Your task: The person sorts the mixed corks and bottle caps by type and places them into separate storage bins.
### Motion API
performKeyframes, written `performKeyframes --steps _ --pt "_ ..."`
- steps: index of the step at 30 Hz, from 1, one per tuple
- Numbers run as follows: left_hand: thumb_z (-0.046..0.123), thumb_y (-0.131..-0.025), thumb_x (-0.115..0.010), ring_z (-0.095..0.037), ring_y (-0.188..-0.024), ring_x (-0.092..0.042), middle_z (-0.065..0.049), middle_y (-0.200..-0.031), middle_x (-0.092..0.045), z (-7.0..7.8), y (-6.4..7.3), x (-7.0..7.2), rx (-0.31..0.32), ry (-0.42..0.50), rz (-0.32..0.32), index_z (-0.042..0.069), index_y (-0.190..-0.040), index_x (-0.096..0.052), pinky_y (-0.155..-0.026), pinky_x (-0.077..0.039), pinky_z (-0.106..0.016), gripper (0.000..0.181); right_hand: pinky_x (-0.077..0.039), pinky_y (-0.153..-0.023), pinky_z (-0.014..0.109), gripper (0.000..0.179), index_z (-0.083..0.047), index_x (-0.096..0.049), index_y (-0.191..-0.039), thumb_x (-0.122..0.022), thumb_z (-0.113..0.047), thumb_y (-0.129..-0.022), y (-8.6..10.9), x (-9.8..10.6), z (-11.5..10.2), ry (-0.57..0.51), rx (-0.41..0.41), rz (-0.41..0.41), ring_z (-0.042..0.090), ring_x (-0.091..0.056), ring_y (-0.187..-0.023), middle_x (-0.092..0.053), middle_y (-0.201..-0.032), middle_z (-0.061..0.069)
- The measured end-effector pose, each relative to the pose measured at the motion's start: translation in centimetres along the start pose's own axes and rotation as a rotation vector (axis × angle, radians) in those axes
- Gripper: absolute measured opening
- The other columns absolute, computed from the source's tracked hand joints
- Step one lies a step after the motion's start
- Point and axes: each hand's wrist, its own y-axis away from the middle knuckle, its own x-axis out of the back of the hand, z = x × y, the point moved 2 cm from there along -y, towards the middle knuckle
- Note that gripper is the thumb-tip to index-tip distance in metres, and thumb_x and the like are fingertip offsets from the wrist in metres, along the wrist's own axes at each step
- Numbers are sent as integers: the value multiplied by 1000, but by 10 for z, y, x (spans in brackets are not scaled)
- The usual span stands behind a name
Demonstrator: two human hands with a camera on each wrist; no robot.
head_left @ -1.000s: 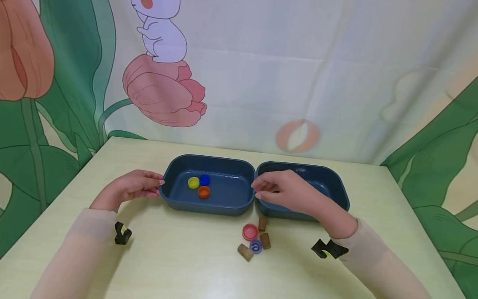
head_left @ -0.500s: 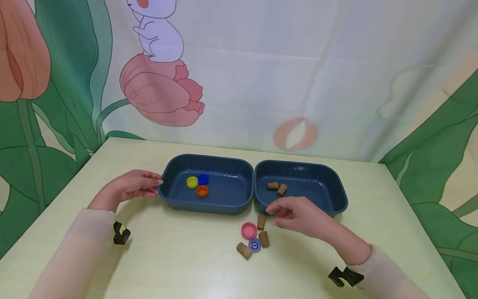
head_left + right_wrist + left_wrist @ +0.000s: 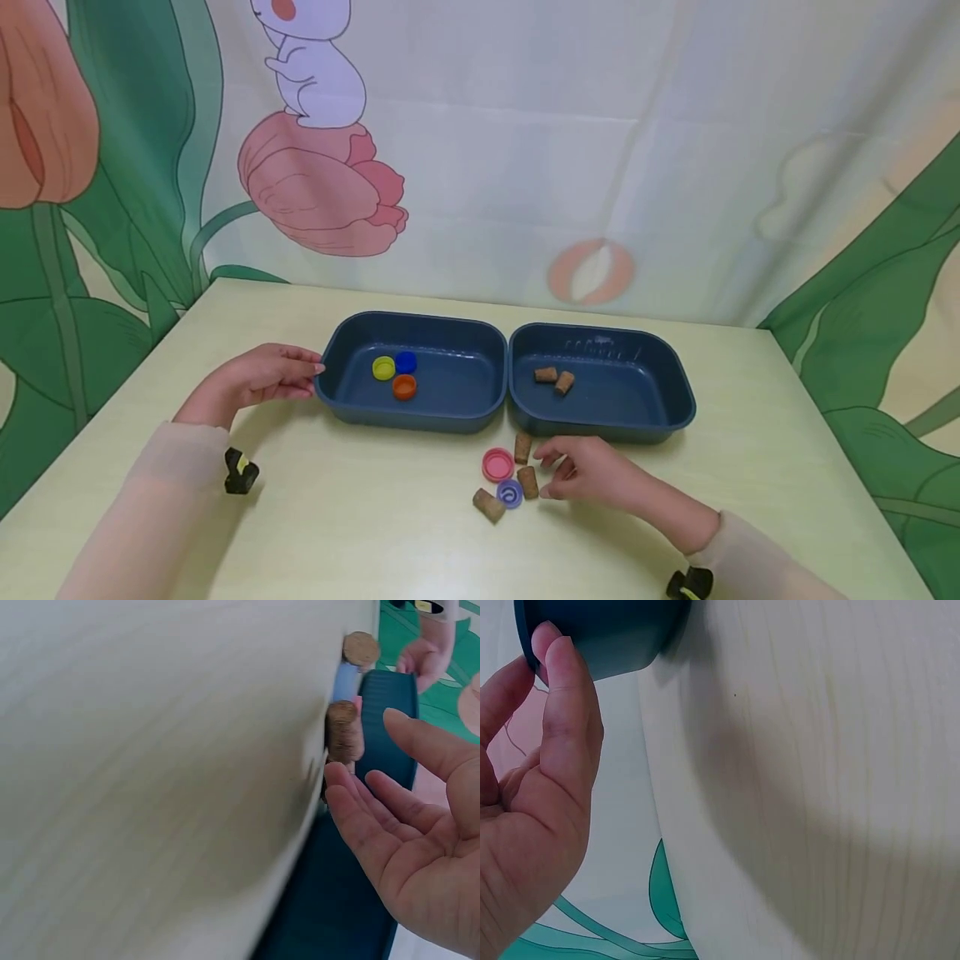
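Now the right hand (image 3: 592, 475), withdrawn empty from the right dark blue plastic tray (image 3: 675, 408) where two brown corks (image 3: 554, 379) were left, is spread open beside a cork (image 3: 528, 482) near the table's front edge, while the left hand's relaxed fingers rest on the left tray (image 3: 330, 400).

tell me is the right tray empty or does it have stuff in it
Not empty: the right tray holds two corks lying on its floor.
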Motion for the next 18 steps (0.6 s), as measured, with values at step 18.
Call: performKeyframes --steps 18 --pt "12 -106 -53 -3 -75 -67 9 -82 -69 0 1 0 -5 4 2 -13 -139 -41 -78 -63 -20 44 -51 -67 15 35 0 -69 -111 -84 -9 -81 -7 -11 0 132 56 29 -3 -56 -73 -71 -90 4"
